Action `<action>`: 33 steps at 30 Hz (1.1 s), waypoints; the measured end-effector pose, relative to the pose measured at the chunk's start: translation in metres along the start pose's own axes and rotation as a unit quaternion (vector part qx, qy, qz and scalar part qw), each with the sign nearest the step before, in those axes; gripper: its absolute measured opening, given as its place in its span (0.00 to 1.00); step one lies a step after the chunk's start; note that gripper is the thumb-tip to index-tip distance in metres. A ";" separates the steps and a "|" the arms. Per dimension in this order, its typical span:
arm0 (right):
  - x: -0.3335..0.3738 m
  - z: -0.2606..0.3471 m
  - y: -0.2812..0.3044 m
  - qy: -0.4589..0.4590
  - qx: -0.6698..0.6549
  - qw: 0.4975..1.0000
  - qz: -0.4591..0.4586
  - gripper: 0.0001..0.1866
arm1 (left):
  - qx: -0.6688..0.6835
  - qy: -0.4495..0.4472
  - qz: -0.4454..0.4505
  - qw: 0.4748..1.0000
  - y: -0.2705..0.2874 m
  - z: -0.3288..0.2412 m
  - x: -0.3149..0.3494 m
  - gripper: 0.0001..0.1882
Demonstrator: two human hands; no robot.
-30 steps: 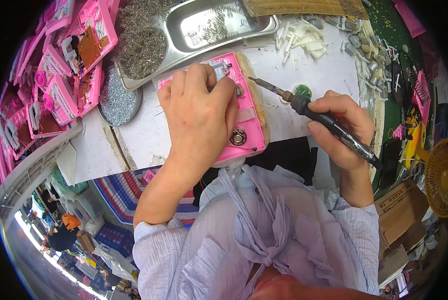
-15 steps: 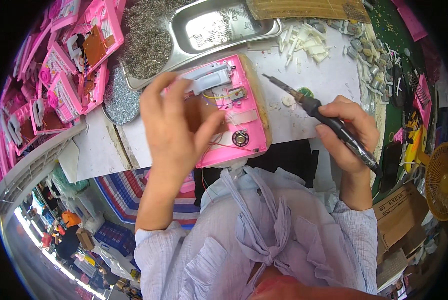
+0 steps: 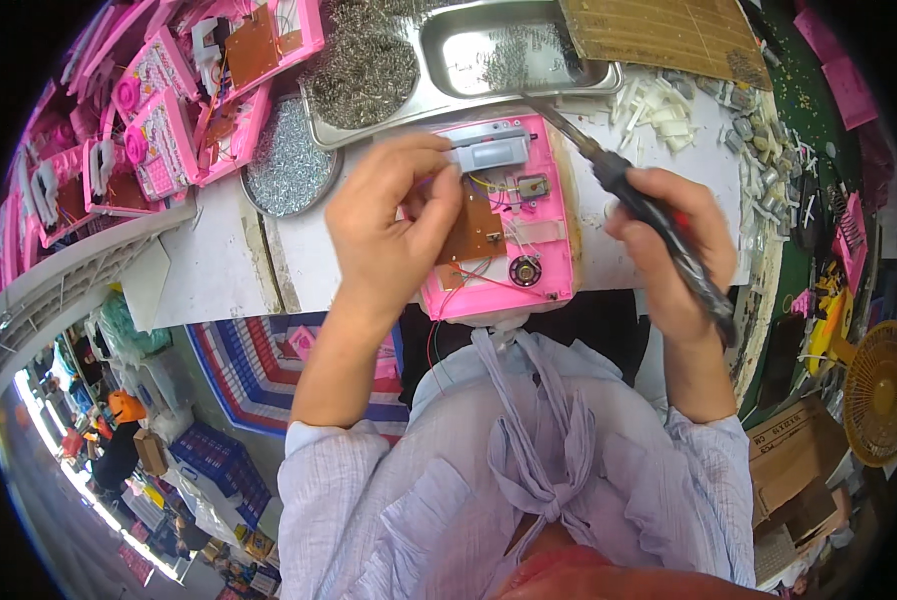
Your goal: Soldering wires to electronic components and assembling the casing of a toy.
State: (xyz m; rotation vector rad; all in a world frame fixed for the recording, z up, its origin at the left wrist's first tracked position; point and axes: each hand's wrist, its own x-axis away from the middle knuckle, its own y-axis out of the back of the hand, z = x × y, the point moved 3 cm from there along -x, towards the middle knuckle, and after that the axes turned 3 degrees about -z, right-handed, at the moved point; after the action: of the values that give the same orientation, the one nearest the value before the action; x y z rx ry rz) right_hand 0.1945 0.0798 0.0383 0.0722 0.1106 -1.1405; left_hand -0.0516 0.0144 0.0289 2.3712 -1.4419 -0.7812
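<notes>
A pink plastic toy housing [image 3: 552,240] lies open side up in front of me, with a brown circuit board [image 3: 476,235], a small motor [image 3: 533,187], a round speaker [image 3: 525,270] and thin wires inside. At its far end is a pale grey plastic part [image 3: 497,153]. My left hand [image 3: 384,215] reaches over the housing's left side with thumb and fingers drawn together beside the grey part; what they pinch, if anything, is hidden. In my right hand [image 3: 684,230] is a soldering iron [image 3: 659,215], its tip pointing up and left past the housing's far right corner.
Behind the housing stands a steel tray [image 3: 434,100] of small metal parts, partly under cardboard [image 3: 659,40]. A round dish [image 3: 289,160] of screws sits left of it. Pink housings [image 3: 159,120] pile up far left. White plastic pieces [image 3: 659,110] and small motors [image 3: 754,150] lie right.
The view has shifted, so the bench sits further right and lower. My left fingers have drawn together, uncovering the circuit board. The iron's tip has moved toward the steel tray.
</notes>
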 end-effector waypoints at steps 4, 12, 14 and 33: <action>-0.019 -0.005 -0.036 0.022 -0.001 0.999 0.037 0.25 | 0.269 0.188 -0.008 0.945 -0.019 0.004 0.011 0.05; -0.050 -0.011 -0.073 0.115 0.052 0.991 0.045 0.27 | 0.282 0.232 0.046 0.930 -0.012 0.005 0.012 0.09; -0.052 -0.009 -0.075 0.130 0.066 0.988 0.046 0.27 | 0.347 0.230 0.034 0.909 -0.014 0.001 0.010 0.11; -0.054 -0.004 -0.096 0.284 0.184 0.941 -0.006 0.29 | 0.098 0.100 -0.010 0.990 -0.014 -0.009 0.008 0.12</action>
State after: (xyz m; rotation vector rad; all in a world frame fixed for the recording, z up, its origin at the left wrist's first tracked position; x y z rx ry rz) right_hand 0.0844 0.0890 0.0410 0.7376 0.4111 -1.1144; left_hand -0.0331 0.0142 0.0272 2.5258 -1.4723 -0.4072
